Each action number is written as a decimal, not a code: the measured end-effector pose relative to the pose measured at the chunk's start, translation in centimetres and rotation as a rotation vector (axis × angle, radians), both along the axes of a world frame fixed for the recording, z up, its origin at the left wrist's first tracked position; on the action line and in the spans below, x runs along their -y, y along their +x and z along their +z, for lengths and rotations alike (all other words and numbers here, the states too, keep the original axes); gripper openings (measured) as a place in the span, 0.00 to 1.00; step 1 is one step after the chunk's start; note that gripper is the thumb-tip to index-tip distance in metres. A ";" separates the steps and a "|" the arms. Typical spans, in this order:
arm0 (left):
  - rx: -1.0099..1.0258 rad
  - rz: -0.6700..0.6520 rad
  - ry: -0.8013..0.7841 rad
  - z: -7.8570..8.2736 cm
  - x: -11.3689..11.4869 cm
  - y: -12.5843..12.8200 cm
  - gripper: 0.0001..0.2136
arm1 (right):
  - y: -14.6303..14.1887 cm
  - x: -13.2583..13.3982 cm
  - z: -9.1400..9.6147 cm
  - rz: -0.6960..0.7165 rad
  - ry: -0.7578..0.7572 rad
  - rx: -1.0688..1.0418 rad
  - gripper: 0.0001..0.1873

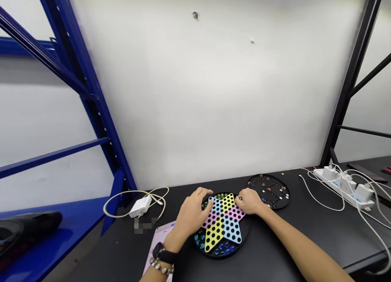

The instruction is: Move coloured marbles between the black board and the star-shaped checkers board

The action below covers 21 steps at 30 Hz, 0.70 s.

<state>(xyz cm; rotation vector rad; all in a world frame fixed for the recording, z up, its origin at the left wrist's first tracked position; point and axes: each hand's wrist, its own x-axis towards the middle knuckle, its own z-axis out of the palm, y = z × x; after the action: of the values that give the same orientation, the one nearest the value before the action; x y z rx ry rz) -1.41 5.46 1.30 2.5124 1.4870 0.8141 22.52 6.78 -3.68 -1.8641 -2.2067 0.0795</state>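
The star game board (pixel 224 229) sits mid-worktop, near the front edge. The left hand (pixel 195 212) lies loosely curved on its far-left rim. The right hand (pixel 252 202) bunches its fingers at the right point; I cannot tell if they pinch a marble. Best to steady the rim and lift pieces straight, clear of the second board (pixel 270 190) just behind.

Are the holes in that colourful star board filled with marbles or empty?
Empty where visible: holes in the star board show dark, while the marbles lie in rim pockets between its points.
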 end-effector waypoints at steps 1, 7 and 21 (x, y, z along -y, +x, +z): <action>0.001 -0.002 0.002 0.0 0.0 0.0 0.12 | 0.0 0.0 -0.1 -0.007 0.010 -0.009 0.20; 0.020 0.000 0.001 0.2 0.0 -0.1 0.12 | 0.6 -0.4 0.5 -0.051 0.071 -0.061 0.21; -0.227 0.033 -0.138 -0.8 -0.4 0.0 0.19 | 7.5 -2.0 -0.1 -0.327 0.167 -0.157 0.11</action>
<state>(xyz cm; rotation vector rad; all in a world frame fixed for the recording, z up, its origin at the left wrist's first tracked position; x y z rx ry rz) -1.42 5.91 0.50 2.5510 1.5939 0.4244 30.02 8.77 -3.81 -2.0198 -1.7271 -0.0188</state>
